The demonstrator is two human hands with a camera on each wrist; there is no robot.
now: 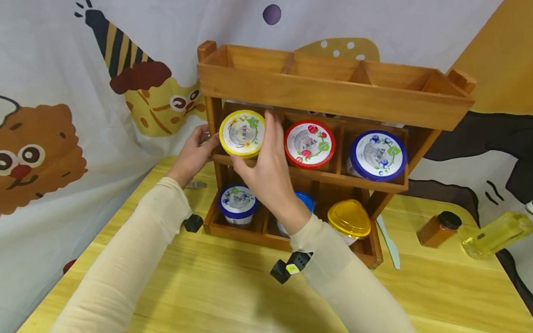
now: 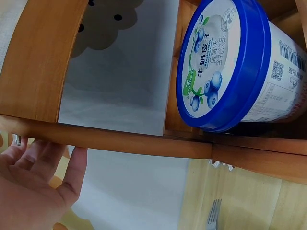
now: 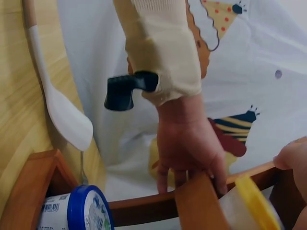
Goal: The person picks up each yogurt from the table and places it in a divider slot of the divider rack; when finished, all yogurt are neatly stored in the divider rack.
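A three-tier wooden shelf (image 1: 271,88) stands on the table. At the left of its middle tier is a tub with a yellow-rimmed lid (image 1: 242,133); my right hand (image 1: 270,174) holds it, thumb below and fingers along its right side. My left hand (image 1: 194,154) grips the shelf's left side, fingers partly hidden behind the wood in the left wrist view. Beside the yellow-lidded tub sit a red-lidded strawberry tub (image 1: 310,144) and a blue-lidded blueberry tub (image 1: 379,155). Another blueberry tub (image 2: 216,67) sits at the left of the bottom tier.
The bottom tier also bears a blue-lidded container (image 1: 304,199), partly hidden by my right arm, and a yellow-lidded container (image 1: 349,217). A pale green knife (image 1: 389,243), brown jar (image 1: 439,229) and oil bottle (image 1: 498,234) are at right. A fork (image 2: 214,214) and white spatula (image 3: 67,117) lie at left.
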